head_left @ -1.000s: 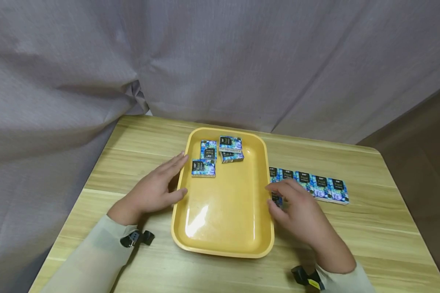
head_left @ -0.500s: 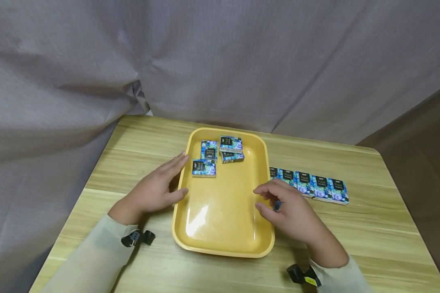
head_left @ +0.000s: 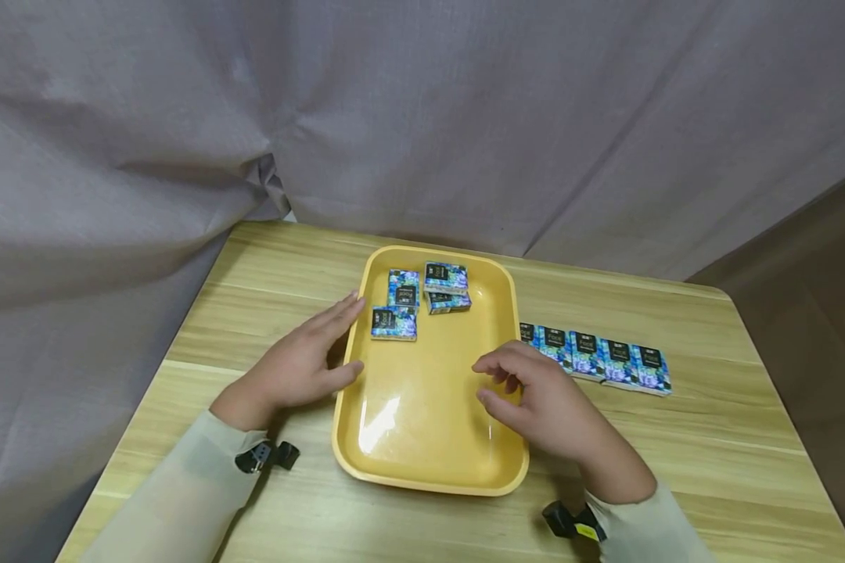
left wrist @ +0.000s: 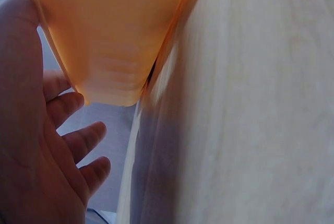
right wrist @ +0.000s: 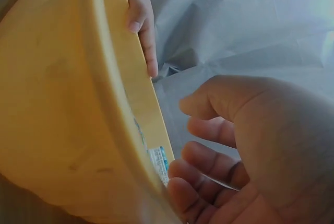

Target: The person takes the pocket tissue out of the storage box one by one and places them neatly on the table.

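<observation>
A yellow plastic tray [head_left: 429, 407] lies on the table. Near its far end sit several small flat packs with blue floral print and black labels, among them a pack [head_left: 393, 323] by the left wall and a pack [head_left: 447, 277] resting on another. My left hand [head_left: 292, 367] touches the tray's left rim, thumb and fingers spread; in the left wrist view the hand [left wrist: 47, 130] lies along the tray's outer wall. Over the right rim hovers my right hand [head_left: 542, 399], fingers loosely bent. Nothing shows between those fingers in the right wrist view, where the hand [right wrist: 261, 145] is beside the tray.
Right of the tray, a row of similar blue packs [head_left: 620, 363] lies on the wooden table [head_left: 718, 422], partly hidden by my right hand and the tray. A grey curtain [head_left: 465, 125] hangs behind the table.
My right hand has moved left from the tray's right edge to over its inside. My left hand keeps its place on the rim. The packs in the tray lie as before.
</observation>
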`<state>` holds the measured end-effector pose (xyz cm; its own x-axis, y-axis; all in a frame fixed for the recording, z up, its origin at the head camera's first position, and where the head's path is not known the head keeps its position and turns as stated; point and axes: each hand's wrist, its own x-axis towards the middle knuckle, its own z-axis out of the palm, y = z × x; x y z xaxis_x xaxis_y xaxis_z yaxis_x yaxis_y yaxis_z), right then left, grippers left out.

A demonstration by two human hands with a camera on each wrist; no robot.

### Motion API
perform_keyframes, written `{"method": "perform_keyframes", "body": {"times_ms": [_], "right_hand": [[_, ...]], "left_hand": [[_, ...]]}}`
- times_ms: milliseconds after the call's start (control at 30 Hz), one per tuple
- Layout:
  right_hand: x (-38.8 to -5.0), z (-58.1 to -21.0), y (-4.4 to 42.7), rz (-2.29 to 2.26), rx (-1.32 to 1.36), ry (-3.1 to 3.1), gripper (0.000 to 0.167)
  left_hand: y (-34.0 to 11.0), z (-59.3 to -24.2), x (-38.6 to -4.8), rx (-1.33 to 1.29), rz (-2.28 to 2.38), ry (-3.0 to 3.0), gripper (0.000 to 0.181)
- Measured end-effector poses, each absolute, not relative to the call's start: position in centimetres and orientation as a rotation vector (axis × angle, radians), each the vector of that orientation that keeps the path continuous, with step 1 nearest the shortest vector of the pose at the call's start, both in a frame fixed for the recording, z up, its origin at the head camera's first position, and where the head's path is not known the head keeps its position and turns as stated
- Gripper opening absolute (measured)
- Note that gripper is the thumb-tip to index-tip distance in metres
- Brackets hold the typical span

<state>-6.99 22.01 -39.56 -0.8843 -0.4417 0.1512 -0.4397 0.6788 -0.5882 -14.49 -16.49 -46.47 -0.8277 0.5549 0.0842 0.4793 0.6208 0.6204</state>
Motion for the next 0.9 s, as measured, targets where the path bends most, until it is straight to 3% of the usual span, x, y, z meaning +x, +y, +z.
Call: {"method": "perform_keyframes", "body": {"times_ms": [567, 900], "right_hand": [[-9.0, -38.2, 21.2, -0.890, -0.751, 2.740, 0.027], [-10.8, -37.7, 19.7, -0.805, -0.739, 2.688, 0.036]], "left_hand": [[-16.5, -46.6, -14.6, 0.892, 0.995, 2.731, 0.097], [-16.5, -46.8, -14.6, 0.888, 0.992, 2.729, 0.097]]}}
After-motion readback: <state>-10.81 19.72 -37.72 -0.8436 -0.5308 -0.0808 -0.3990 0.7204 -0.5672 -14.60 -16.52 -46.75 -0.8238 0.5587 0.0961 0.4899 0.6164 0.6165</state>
